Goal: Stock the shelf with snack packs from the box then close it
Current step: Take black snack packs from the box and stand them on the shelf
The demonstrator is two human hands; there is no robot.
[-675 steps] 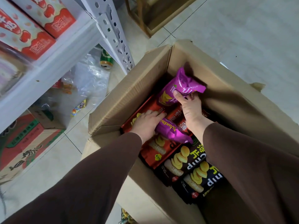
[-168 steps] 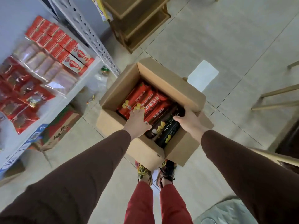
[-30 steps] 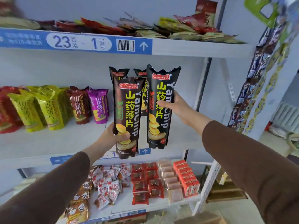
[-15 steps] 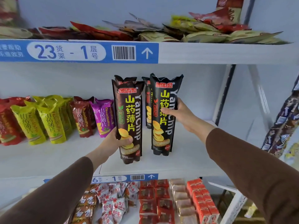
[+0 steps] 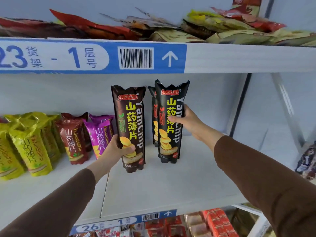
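My left hand (image 5: pixel 118 149) has its fingers curled round the lower part of a tall brown yam chip pack (image 5: pixel 130 129), thumb across the printed chips on its front. The pack stands upright with its foot at or just above the white shelf board (image 5: pixel 171 185); I cannot tell whether it touches. My right hand (image 5: pixel 186 122) grips a black yam chip pack (image 5: pixel 171 122) at mid-height from its right side, fingertips wrapped onto the front face. This one is upright too, its base low over the board, a little farther in than the brown pack. Just behind it and to its left a second black pack (image 5: pixel 154 117) shows as a narrow strip; I cannot tell whether my right hand holds that one as well.

Both packs sit near the middle of the board, beside each other with a gap between them. Toward the board's left end stand rows of smaller packs: a purple pack (image 5: pixel 100 134) nearest my left hand, then a dark red pack (image 5: pixel 73 139), then yellow packs (image 5: pixel 29 144) reaching to the left edge. The right part of the board is bare up to the upright post (image 5: pixel 239 106).

Above, a blue shelf label (image 5: pixel 92 57) with a barcode runs along the upper shelf's front edge, with flat snack bags (image 5: pixel 188 29) piled on top. My brown sleeves (image 5: pixel 273 185) reach in from below.
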